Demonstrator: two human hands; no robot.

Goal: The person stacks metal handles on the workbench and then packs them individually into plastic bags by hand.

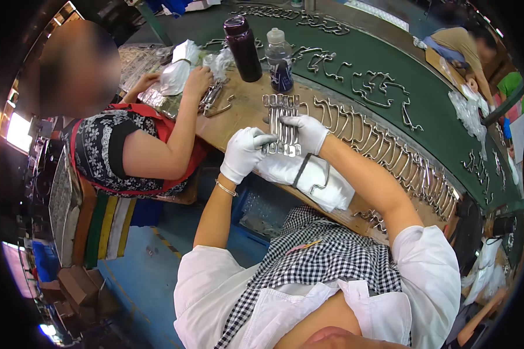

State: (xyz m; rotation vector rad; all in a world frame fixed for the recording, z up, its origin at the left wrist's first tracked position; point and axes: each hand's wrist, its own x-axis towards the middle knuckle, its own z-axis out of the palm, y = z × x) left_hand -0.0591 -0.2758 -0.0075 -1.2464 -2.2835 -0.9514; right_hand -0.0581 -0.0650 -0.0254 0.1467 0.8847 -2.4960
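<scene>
Above the wooden bench, a row of several shiny metal rods with flattened ends [280, 110] is held side by side between my two white-gloved hands. My right hand [308, 133] is closed round them from the right, thumb across the front. My left hand [242, 153] is closed at their lower left, its fingertips on the rods. Just below lies a white plastic-wrapped bundle [329, 185] with a dark band round it. Beyond my right forearm, a long line of bent metal rods [371, 139] rests on the bench.
A dark bottle [243, 49] and a clear bottle [279, 61] stand behind my hands. The green conveyor belt [355, 58] carries scattered bent rods. At left, a co-worker's hand [199, 81] touches a white plastic bag [179, 68]. A blue crate [256, 209] sits below the bench edge.
</scene>
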